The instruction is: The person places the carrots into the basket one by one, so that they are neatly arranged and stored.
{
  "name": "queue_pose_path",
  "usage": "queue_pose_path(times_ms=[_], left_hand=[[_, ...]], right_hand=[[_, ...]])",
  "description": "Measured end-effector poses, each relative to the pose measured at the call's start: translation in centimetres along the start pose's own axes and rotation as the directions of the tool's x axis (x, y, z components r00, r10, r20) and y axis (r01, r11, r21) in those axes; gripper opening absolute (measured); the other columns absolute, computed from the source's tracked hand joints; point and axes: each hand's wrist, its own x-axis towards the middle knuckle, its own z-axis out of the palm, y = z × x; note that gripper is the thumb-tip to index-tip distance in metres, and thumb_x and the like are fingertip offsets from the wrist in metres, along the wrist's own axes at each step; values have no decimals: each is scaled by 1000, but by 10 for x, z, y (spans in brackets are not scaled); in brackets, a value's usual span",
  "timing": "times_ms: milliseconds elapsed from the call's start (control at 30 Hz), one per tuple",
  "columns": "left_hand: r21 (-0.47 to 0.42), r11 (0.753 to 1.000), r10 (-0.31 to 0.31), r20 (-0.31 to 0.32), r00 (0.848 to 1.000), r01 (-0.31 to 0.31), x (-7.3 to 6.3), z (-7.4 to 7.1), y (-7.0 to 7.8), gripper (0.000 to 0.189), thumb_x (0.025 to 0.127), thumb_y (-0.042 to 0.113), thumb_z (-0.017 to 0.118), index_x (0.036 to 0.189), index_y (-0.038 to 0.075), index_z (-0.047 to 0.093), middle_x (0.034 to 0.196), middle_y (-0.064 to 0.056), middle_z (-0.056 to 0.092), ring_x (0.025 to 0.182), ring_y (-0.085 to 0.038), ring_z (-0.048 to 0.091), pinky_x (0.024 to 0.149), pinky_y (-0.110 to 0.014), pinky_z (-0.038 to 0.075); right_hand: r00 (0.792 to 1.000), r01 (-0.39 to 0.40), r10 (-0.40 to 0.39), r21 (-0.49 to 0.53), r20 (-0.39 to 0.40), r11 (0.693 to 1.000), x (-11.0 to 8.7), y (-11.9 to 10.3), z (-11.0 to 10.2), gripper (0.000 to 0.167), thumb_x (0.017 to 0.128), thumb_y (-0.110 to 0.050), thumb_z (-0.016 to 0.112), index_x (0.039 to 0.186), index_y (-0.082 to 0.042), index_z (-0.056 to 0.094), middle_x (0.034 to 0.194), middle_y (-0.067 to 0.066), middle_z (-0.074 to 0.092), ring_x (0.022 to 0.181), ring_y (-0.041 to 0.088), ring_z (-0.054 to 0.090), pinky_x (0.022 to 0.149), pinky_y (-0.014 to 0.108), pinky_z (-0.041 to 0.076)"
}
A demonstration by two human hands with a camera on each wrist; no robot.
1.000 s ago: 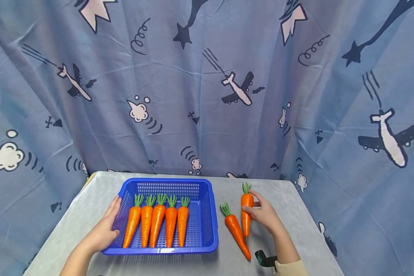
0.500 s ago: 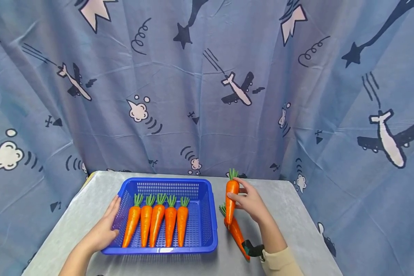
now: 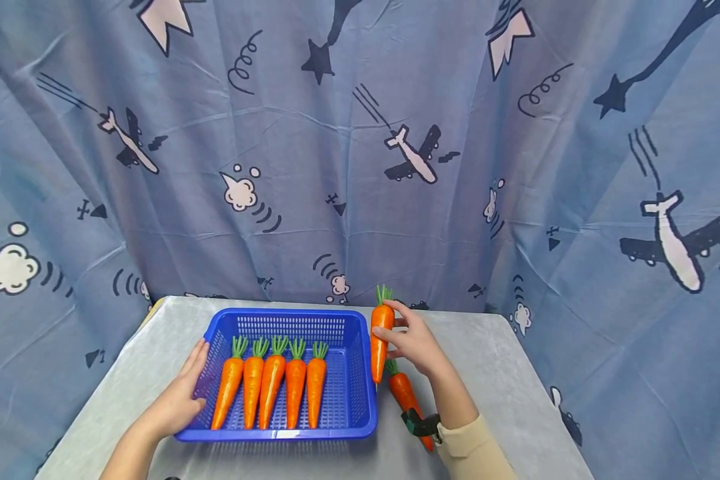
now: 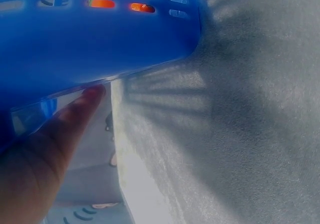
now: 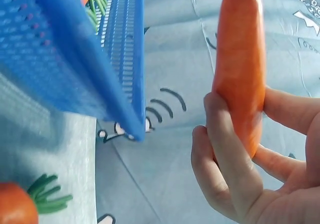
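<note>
A blue plastic basket (image 3: 282,435) sits on the table with several orange carrots (image 3: 253,390) in a row inside, green tops pointing away. My left hand (image 3: 179,400) rests against the basket's left side, fingers extended along it. The left wrist view shows one finger (image 4: 75,114) touching the basket's edge. My right hand (image 3: 419,343) holds another carrot (image 3: 380,337) near-upright by its upper part, beside and above the basket's right rim. In the right wrist view, fingers wrap this carrot (image 5: 240,53). One more carrot (image 3: 401,390) lies on the table, partly hidden by the right wrist.
The pale grey table (image 3: 504,400) extends to the right of the basket. A blue curtain (image 3: 360,167) with plane prints hangs behind and on both sides. A dark band (image 3: 420,424) is around the right wrist.
My right hand has lifted the carrot off the table and carried it leftward, over the lying carrot, to the basket's right rim. My left hand has stayed in place.
</note>
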Motion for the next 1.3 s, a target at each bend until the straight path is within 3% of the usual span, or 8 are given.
queue_pose_path(times_ms=[333,567,667,767,1133,1233,1300], left_hand=[[-1,1000,-8,7,1000,8,1,1,-1,103,75,-14,58,161,0,5,168,-23,-5,148,-57,7,112,-73,13],[4,1000,16,-19,1000,-16,1,3,-2,102,74,-14,60,161,0,9,169,-22,-1,148,-57,10,120,-59,8],[7,1000,14,-18,1000,-14,1,2,-2,102,73,-14,60,161,-1,10,168,-23,-1,148,-57,10,120,-62,10],[7,1000,5,-13,1000,-5,1,1,-1,103,72,-15,60,161,-1,9,168,-24,-1,148,-57,9,113,-73,15],[13,1000,-3,-4,1000,4,1,0,0,103,73,-14,60,161,-1,8,168,-24,-2,148,-57,9,113,-72,14],[0,1000,9,-12,1000,-9,0,1,0,102,73,-14,59,161,-1,9,168,-24,-1,148,-57,8,124,-46,6],[-7,1000,22,-21,1000,-22,-1,1,0,102,72,-14,59,160,-3,10,168,-25,-1,148,-57,8,119,-21,0]], right_hand=[[995,40,-41,11,96,999,5,-20,22,68,88,-20,77,150,-17,47,132,25,48,103,36,67,66,44,63],[981,23,-23,-1,193,1000,9,-27,40,69,90,-11,72,152,-20,43,135,27,47,102,35,68,72,46,63],[972,36,-39,15,233,999,12,-28,51,68,91,-9,71,152,-19,42,135,27,47,102,35,68,73,46,63],[963,51,-60,43,264,998,15,-30,63,67,91,-9,72,151,-19,43,135,27,48,102,35,68,72,47,63],[939,31,-75,136,335,990,23,-45,99,61,86,-5,77,138,-16,48,124,23,48,91,33,70,73,55,61],[930,23,-68,128,361,992,25,-48,110,60,85,-4,77,136,-17,48,121,21,50,89,32,70,72,54,61],[923,16,-62,124,380,992,27,-50,118,60,85,-3,77,137,-16,48,119,20,52,88,32,70,69,52,62]])
